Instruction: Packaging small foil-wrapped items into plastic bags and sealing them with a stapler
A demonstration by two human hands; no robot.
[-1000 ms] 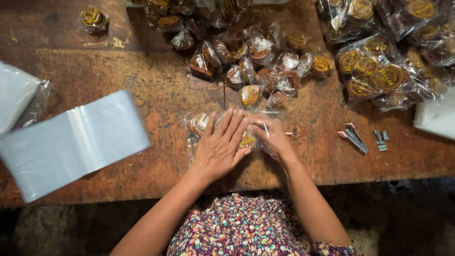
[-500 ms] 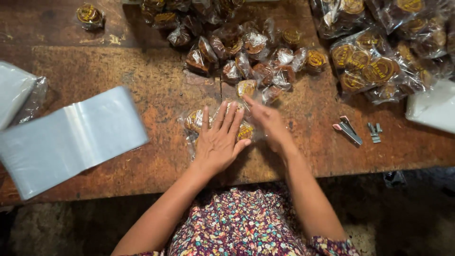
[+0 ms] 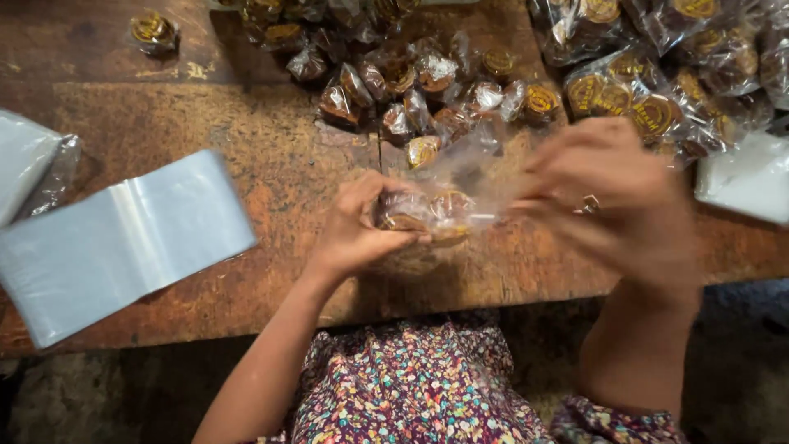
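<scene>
The left hand (image 3: pixel 357 226) is closed around one end of a clear bag (image 3: pixel 436 210) of wrapped sweets, thumb on top and fingers curled under, just above the table (image 3: pixel 271 148) near the middle of its near edge. The sweets inside show brown and gold through the plastic. The right hand (image 3: pixel 612 193) is blurred; it meets the other end of the bag, where the loose plastic rises toward the far side, but whether its fingers are pinched on the plastic or only spread beside it cannot be told. A ring (image 3: pixel 590 202) shows on one of its fingers.

Just beyond the bag, toward the far edge, lies a heap of single wrapped sweets (image 3: pixel 419 78), brown with gold labels, in clear wrappers. One more sweet (image 3: pixel 154 30) sits alone near the far left corner. At the far right corner are filled bags (image 3: pixel 649 90) piled together, each holding several gold-labelled sweets. Near the left edge lies a stack of flat empty bags (image 3: pixel 123 242), pale and cloudy, hanging slightly past the near edge, with another pale packet (image 3: pixel 25 160) beside it at the edge itself. A white packet (image 3: pixel 744 181) lies at the right edge. Below the table shows the person's flowered dress (image 3: pixel 419 386).
</scene>
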